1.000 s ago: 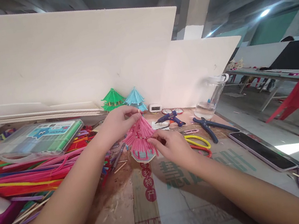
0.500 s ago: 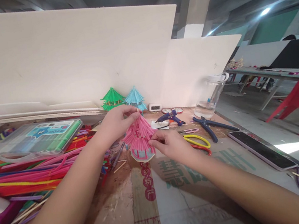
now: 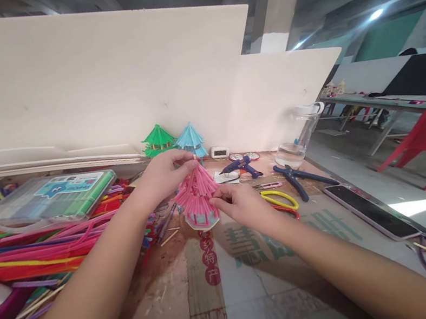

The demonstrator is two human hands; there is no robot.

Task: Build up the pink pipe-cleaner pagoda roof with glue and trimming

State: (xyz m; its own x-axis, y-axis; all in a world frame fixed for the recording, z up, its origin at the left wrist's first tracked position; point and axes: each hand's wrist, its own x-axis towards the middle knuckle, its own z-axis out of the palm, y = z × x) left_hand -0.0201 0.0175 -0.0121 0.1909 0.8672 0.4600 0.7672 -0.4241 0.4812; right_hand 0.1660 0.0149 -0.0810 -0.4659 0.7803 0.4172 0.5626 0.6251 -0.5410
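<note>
A small pink pavilion model (image 3: 197, 199), its two-tiered roof made of pipe cleaners, stands upright at the middle of the table on a pale many-sided base. My left hand (image 3: 170, 173) pinches the roof's tip from above, fingers closed. At the lower roof's right edge, my right hand (image 3: 239, 204) has thumb and forefinger pressed together on the pink strands. Behind it stand a green pavilion model (image 3: 159, 139) and a light blue one (image 3: 192, 140), both with similar roofs.
Pipe cleaners (image 3: 39, 250) and a clear marker case (image 3: 51, 199) lie left. To the right are a glue gun (image 3: 241, 166), yellow-handled scissors (image 3: 281, 198), blue pliers (image 3: 299, 180), a phone (image 3: 370, 211) and a water jug (image 3: 296, 139). A white board (image 3: 100, 80) stands behind.
The view has shifted very slightly. Both hands keep their hold on the pink pavilion model, and nothing else has visibly moved.
</note>
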